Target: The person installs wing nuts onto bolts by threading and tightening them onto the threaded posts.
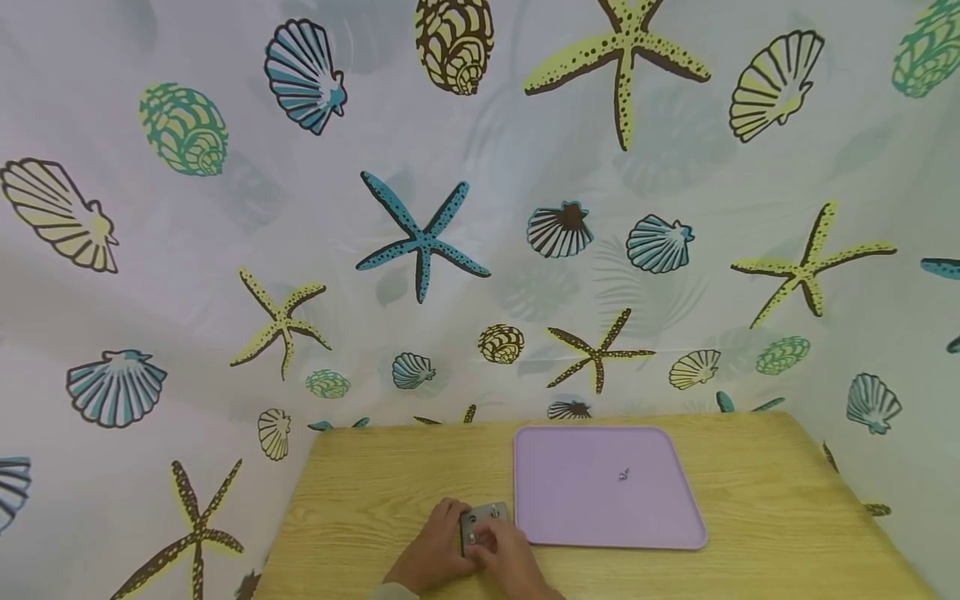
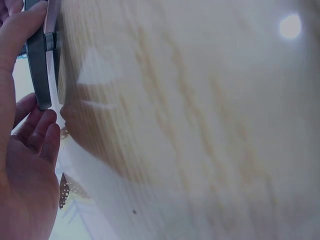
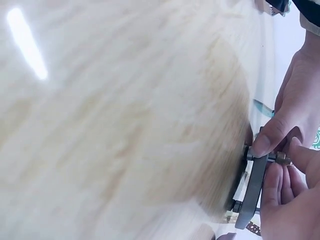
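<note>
Near the front edge of the desk (image 1: 750, 517), my left hand (image 1: 435, 550) grips the metal plate (image 1: 480, 523) and my right hand (image 3: 295, 195) pinches its bolt (image 3: 280, 158). If my fingers slip, I think the bolt can roll away. Farther back lies the tray (image 1: 600, 492).

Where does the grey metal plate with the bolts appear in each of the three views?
Head: the grey metal plate lies low and centre, between both hands, left of the lilac tray.
Left wrist: top left, seen edge-on, held by fingers.
Right wrist: lower right, edge-on, with a bolt pinched by fingers.
Shared landmark: the light wooden table.
</note>
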### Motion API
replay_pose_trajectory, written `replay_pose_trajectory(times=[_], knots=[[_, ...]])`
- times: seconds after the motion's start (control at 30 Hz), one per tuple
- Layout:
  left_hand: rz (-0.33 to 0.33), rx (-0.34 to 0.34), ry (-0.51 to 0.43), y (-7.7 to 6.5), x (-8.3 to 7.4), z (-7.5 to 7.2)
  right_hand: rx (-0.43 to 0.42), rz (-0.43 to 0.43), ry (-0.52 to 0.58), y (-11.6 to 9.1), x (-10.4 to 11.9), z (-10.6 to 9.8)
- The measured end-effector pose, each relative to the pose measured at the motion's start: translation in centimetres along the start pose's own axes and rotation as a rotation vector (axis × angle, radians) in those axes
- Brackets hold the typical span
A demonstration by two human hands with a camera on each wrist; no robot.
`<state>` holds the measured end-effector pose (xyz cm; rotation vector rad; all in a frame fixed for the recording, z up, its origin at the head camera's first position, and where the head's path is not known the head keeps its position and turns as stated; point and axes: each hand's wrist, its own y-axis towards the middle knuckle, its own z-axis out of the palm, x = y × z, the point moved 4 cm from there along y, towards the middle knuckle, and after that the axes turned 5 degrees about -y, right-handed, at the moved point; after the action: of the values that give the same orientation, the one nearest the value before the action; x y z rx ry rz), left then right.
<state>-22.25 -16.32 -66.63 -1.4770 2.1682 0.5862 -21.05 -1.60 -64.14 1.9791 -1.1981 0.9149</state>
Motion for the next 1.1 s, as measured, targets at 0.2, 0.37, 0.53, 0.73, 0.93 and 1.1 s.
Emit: replay_pose_trajectory(times=[0.2,0.37,0.53,0.73,0.93,1.1], knots=[[0.002,-0.006,0.007,-0.12,-0.23,-0.20,0.009,-0.022,0.020,-0.16,-0.07,0.13],[0.018,-0.003,0.017,-0.28,-0.43,-0.40,0.025,-0.023,0.012,0.04,-0.06,0.19],[0.016,0.013,-0.004,-0.38,-0.57,-0.58,0.016,-0.051,-0.049,0.40,-0.03,0.31],[0.009,0.028,0.006,-0.23,-0.61,-0.58,0.002,0.009,-0.149,0.58,-0.08,0.30],[-0.014,0.032,-0.011,-0.10,-0.40,-0.48,-0.003,0.017,-0.096,0.27,-0.14,0.02],[-0.016,0.026,-0.015,-0.03,-0.23,-0.26,0.008,-0.011,-0.043,-0.21,-0.19,-0.24]])
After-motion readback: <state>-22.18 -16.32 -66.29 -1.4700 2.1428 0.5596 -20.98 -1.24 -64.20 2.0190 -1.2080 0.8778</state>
